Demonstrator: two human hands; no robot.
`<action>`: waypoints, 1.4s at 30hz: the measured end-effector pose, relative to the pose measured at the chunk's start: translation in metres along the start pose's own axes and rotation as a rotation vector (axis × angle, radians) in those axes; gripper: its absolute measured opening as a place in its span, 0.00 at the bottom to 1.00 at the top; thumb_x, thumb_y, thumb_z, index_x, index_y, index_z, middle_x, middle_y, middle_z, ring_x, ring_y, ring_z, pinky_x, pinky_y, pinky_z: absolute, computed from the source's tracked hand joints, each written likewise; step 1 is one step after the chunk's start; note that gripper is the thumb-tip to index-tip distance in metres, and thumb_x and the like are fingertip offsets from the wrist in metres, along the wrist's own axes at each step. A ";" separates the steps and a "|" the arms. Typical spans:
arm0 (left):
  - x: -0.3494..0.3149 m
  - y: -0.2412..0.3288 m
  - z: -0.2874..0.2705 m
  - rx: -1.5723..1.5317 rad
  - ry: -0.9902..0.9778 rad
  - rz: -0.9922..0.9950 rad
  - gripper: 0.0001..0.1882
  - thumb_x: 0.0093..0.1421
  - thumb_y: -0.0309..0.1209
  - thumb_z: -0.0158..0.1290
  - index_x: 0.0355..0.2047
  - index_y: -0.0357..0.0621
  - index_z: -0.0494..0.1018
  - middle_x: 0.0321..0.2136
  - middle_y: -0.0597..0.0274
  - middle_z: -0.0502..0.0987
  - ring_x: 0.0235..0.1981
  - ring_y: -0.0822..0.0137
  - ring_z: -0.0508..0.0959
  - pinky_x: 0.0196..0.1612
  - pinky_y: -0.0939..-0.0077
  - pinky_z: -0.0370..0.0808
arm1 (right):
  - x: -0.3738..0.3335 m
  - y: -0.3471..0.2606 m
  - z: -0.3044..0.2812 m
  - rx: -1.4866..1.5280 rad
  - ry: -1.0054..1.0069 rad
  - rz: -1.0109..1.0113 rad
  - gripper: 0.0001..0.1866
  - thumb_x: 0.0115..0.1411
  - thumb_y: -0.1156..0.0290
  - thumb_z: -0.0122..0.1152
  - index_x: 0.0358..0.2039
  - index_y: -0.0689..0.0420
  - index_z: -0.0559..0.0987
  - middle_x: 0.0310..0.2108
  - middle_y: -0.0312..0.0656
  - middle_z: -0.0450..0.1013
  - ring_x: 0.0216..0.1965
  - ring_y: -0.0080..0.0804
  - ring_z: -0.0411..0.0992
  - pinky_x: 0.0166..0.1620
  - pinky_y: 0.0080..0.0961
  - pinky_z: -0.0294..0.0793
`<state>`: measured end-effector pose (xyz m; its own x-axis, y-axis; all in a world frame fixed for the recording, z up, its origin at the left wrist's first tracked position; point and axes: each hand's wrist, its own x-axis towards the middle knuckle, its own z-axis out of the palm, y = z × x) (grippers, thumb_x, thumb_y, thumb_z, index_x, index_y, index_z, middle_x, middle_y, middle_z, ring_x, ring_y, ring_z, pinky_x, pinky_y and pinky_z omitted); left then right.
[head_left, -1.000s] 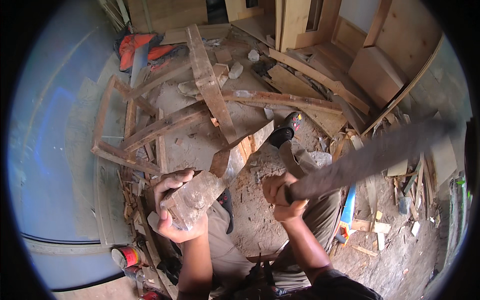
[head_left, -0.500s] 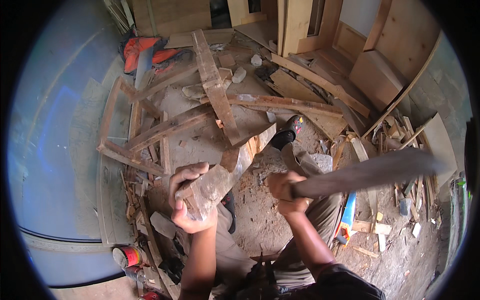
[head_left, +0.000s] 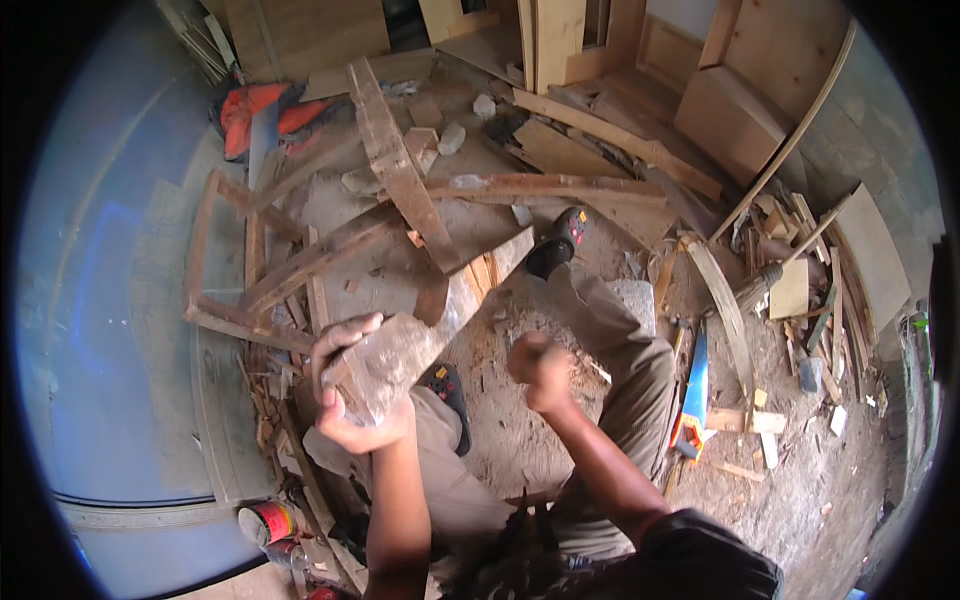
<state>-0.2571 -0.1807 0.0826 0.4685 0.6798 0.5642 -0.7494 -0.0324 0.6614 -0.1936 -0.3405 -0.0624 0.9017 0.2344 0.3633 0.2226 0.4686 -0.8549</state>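
My left hand [head_left: 350, 390] is wrapped round the near end of a rough, thick wooden beam [head_left: 385, 365], dusty and pale. Away from me and to the right the beam slants, its far part [head_left: 485, 275] showing freshly cut, lighter wood. To the right of the beam and apart from it, my right hand [head_left: 543, 372] is closed in a fist, slightly blurred, on the dark handle [head_left: 530, 352] of a machete. The machete's blade cannot be made out now.
Nailed timber frames [head_left: 330, 255] lie ahead, with a leaning plank [head_left: 400, 165]. A blue handsaw [head_left: 694, 390] with an orange handle rests by my right leg. Wood scraps [head_left: 800, 330] and a broom [head_left: 770, 275] are at the right. A paint can [head_left: 265, 522] stands lower left.
My right hand has moved slightly left and up and turned; the machete blade, formerly stretching out to the right, no longer shows. My left hand keeps its hold on the beam. The view has shifted somewhat.
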 end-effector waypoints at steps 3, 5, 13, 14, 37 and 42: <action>0.001 -0.007 -0.012 -0.048 0.080 -0.015 0.31 0.55 0.50 0.38 0.42 0.32 0.71 0.38 0.49 0.74 0.43 0.44 0.77 0.50 0.47 0.72 | -0.070 0.073 -0.041 -0.484 -0.094 0.696 0.31 0.68 0.41 0.45 0.20 0.56 0.71 0.14 0.34 0.64 0.18 0.24 0.64 0.22 0.28 0.62; 0.013 0.001 -0.022 -0.035 0.132 0.001 0.32 0.55 0.51 0.38 0.41 0.30 0.70 0.37 0.43 0.75 0.42 0.44 0.77 0.49 0.48 0.72 | -0.043 0.027 -0.009 -0.459 -0.136 0.757 0.34 0.68 0.40 0.43 0.20 0.57 0.75 0.14 0.38 0.68 0.19 0.24 0.68 0.24 0.30 0.68; 0.005 0.004 -0.005 0.017 0.043 0.000 0.33 0.54 0.52 0.38 0.39 0.27 0.68 0.34 0.36 0.76 0.40 0.41 0.77 0.48 0.49 0.73 | 0.041 -0.064 0.036 0.259 -0.131 -0.178 0.40 0.55 0.24 0.50 0.21 0.55 0.67 0.12 0.34 0.61 0.13 0.25 0.58 0.21 0.23 0.56; 0.004 0.000 -0.001 -0.010 0.029 -0.011 0.33 0.54 0.52 0.38 0.40 0.28 0.69 0.35 0.38 0.76 0.41 0.42 0.77 0.49 0.49 0.73 | 0.021 -0.018 0.026 0.208 -0.020 -0.172 0.33 0.62 0.33 0.52 0.21 0.53 0.67 0.12 0.32 0.61 0.13 0.23 0.58 0.19 0.23 0.55; 0.001 0.008 -0.012 0.049 -0.074 0.038 0.33 0.55 0.50 0.36 0.43 0.29 0.70 0.40 0.45 0.73 0.45 0.44 0.76 0.53 0.49 0.71 | -0.019 -0.016 0.005 -0.161 -0.143 0.403 0.32 0.69 0.41 0.44 0.19 0.56 0.69 0.13 0.31 0.62 0.15 0.18 0.60 0.19 0.20 0.58; 0.003 0.002 -0.004 0.074 0.059 0.027 0.34 0.54 0.51 0.37 0.40 0.25 0.68 0.34 0.34 0.75 0.39 0.41 0.76 0.48 0.50 0.73 | 0.008 -0.023 0.016 0.132 -0.065 0.083 0.33 0.67 0.38 0.47 0.19 0.56 0.70 0.12 0.32 0.64 0.14 0.21 0.61 0.19 0.23 0.59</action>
<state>-0.2592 -0.1752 0.0838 0.4189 0.7196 0.5538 -0.7238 -0.1038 0.6822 -0.1979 -0.3356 -0.0338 0.8884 0.3291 0.3202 0.0940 0.5522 -0.8284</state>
